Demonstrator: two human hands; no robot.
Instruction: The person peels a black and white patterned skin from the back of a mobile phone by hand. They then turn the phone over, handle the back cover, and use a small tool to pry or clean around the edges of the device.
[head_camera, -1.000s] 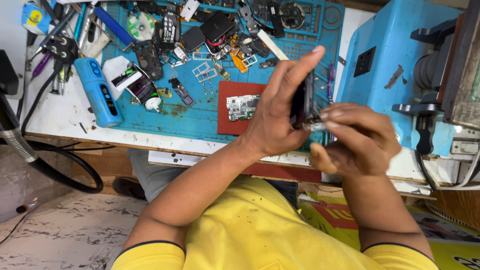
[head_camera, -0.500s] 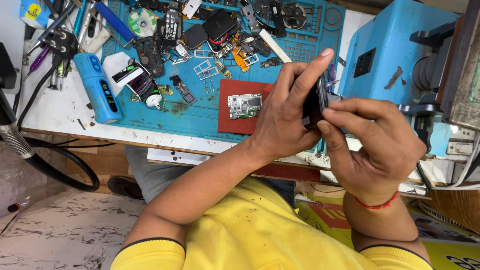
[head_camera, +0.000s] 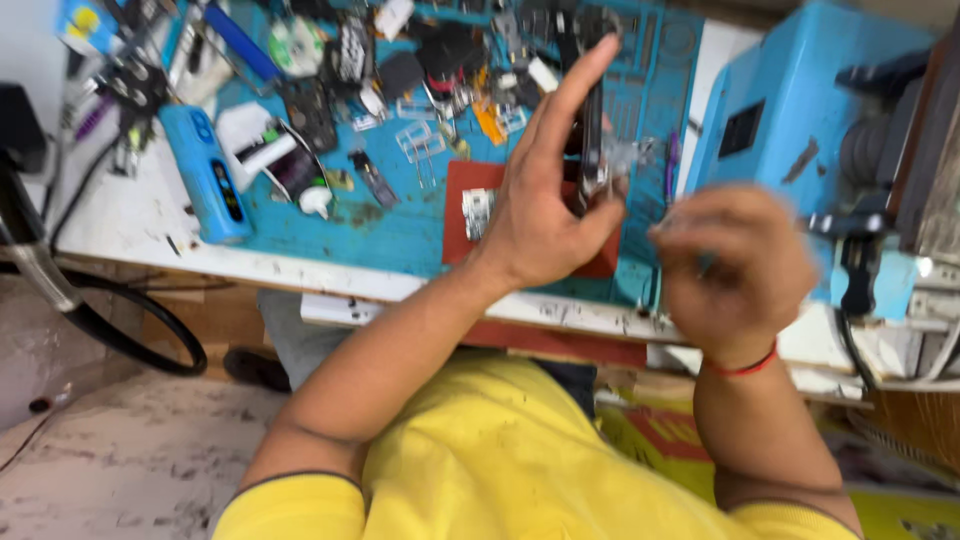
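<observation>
- Two hands are raised above the front edge of the worktop (head_camera: 130, 235), so the work is kept close to the eyes.
- A dark phone (head_camera: 590, 140) is pinched on edge by the left hand (head_camera: 540, 215), thumb against one side and index finger stretched along the other, apparently to expose its edge to the other hand.
- The right hand (head_camera: 730, 270) is curled just beside it; being blurred, its grip cannot be told.
- A red pad (head_camera: 465, 200) with a small circuit board (head_camera: 478, 212) is left below on the blue mat (head_camera: 390, 230).
</observation>
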